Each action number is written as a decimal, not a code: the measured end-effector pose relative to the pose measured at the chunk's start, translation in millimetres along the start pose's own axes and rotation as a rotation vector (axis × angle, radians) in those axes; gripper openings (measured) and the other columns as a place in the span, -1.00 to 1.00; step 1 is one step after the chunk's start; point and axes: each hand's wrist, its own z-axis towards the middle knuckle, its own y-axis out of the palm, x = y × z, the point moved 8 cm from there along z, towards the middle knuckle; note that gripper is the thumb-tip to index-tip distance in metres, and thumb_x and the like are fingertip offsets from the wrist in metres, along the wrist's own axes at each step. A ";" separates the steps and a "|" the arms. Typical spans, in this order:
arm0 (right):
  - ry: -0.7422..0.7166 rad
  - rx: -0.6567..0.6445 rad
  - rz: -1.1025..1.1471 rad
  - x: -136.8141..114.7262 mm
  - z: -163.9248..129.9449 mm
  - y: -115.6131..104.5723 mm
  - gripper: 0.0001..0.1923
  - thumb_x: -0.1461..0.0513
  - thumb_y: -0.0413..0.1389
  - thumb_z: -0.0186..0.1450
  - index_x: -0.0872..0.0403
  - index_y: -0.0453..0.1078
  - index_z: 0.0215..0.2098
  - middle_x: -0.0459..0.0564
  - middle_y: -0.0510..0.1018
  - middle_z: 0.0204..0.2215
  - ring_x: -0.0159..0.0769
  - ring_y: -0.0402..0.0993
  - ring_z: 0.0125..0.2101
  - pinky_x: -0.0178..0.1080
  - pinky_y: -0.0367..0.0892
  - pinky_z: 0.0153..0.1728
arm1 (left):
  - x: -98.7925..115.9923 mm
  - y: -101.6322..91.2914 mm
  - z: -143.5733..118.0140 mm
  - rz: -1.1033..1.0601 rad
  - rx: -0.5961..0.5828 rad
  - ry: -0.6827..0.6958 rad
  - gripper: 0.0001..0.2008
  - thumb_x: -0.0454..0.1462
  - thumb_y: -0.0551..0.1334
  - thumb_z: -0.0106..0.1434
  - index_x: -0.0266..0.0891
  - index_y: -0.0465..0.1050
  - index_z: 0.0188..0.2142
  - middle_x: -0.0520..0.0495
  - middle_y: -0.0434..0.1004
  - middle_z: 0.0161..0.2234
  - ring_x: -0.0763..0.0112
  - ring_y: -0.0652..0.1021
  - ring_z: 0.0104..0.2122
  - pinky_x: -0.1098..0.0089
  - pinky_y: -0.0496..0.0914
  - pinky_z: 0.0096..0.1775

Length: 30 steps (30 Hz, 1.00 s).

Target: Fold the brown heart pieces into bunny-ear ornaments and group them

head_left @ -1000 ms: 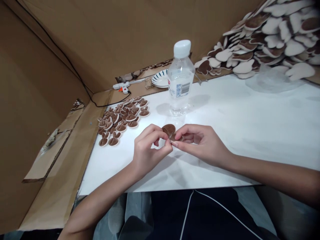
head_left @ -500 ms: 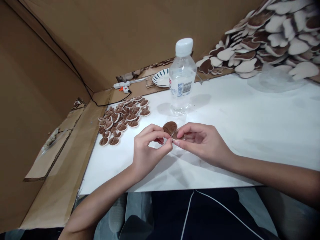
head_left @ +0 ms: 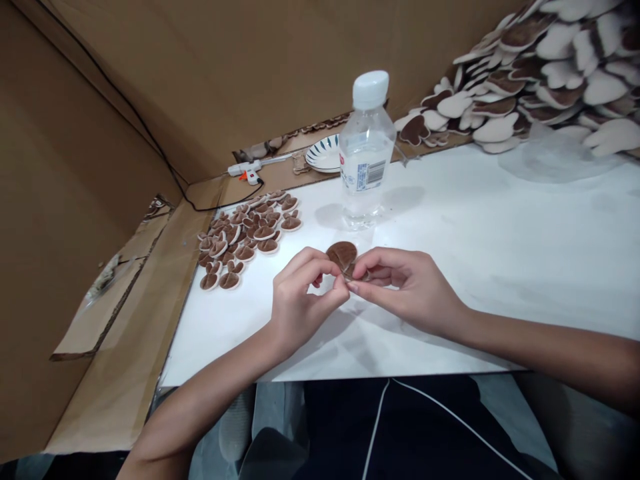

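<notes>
Between my two hands is a brown plush bunny-head-shaped piece, its rounded end pointing away from me. My left hand pinches its near left part between thumb and forefinger. From the right, my right hand grips the near right part, thumb and fingers closed on it. The fingertips almost meet and hide the near end of the piece. On the white table to the left lies a pile of similar brown pieces with pale edges. Just beyond my hands stands a clear plastic bottle with a white cap.
A glue gun with a black cord lies at the back left, near a striped plate. At the back right rises a large heap of brown and white plush pieces, a clear plastic bag before it. Cardboard walls enclose the table.
My left hand has shifted slightly right, its fingers still pinching. The brown piece has turned a little, showing more of its crease. My right hand stays nearly in place.
</notes>
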 end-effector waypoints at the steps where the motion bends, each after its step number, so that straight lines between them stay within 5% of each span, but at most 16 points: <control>1: 0.005 -0.001 0.002 0.5 0.2 -0.1 -0.89 0.23 0.25 0.14 0.07 0.44 -0.37 -0.08 0.53 -0.37 -0.32 0.50 -0.34 -0.26 0.47 -0.23 | 0.7 0.0 0.1 0.010 0.000 0.009 -0.92 -0.45 0.23 0.09 -0.27 0.42 -0.46 0.02 0.40 -0.48 0.54 0.35 -0.50 0.48 0.30 -0.47; 30: 0.029 -0.008 0.059 3.0 5.8 -5.7 -0.85 0.23 0.26 0.12 0.08 0.39 -0.37 -0.05 0.50 -0.37 -0.32 0.49 -0.38 -0.28 0.44 -0.34 | 6.8 -5.8 -0.3 0.138 0.079 0.162 -0.96 -0.36 0.30 0.08 -0.22 0.48 -0.43 0.00 0.38 -0.45 0.46 0.43 -0.43 0.40 0.37 -0.37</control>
